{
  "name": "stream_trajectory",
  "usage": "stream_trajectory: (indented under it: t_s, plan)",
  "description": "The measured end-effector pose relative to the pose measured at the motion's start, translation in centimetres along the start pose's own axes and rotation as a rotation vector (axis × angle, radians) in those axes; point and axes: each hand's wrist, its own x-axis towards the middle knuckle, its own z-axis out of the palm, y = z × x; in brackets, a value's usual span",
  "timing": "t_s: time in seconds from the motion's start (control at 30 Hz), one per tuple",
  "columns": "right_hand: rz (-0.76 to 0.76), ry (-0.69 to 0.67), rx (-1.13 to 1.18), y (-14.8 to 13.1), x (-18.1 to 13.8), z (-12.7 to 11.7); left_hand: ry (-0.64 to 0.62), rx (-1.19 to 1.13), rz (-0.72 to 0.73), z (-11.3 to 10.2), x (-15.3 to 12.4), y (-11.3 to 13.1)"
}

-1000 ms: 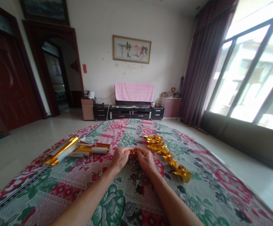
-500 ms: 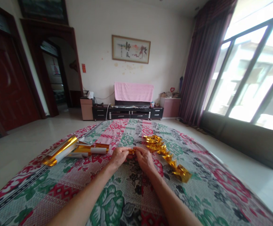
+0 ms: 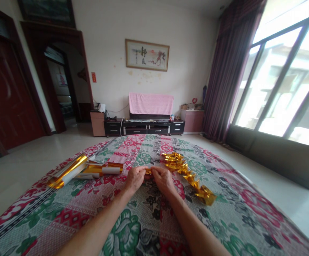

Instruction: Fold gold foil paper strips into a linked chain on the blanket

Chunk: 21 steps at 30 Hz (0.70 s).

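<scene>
Between my two hands, over the middle of the table, is a small piece of gold foil paper [image 3: 148, 172]. My left hand [image 3: 136, 177] pinches its left end, and my right hand [image 3: 162, 177] pinches the right end. The fingers cover most of it, so its exact shape is hidden. To the right of my right hand runs a row of several folded gold foil pieces [image 3: 186, 174], ending in a larger one nearest me. On the left lie curled sheets of gold foil paper [image 3: 101, 170] with white backs.
A flowered cloth [image 3: 122, 227] covers the round table. Beyond it, a black TV cabinet [image 3: 146, 128] stands by the wall, with a pink cloth [image 3: 151, 104] draped over what stands on it. A purple curtain [image 3: 223, 78] hangs by the windows at the right.
Both hands stay in nearly the same place, still pinching the gold foil paper. The view has shifted very slightly.
</scene>
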Motion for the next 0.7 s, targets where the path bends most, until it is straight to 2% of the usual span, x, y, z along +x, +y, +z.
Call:
stream_trajectory:
  t_s: [0.17,0.47,0.7]
  plan:
    - [0.005,0.003,-0.007,-0.38,-0.11,-0.11,0.051,0.064,0.048,0.21,-0.32,0.29]
    - [0.002,-0.004,-0.024,-0.50,-0.16,-0.21,0.073,0.114,0.098,0.21,-0.46,0.31]
    - [-0.009,0.007,-0.045,-0.44,-0.13,-0.14,0.086,0.138,0.081,0.35,-0.58,0.43]
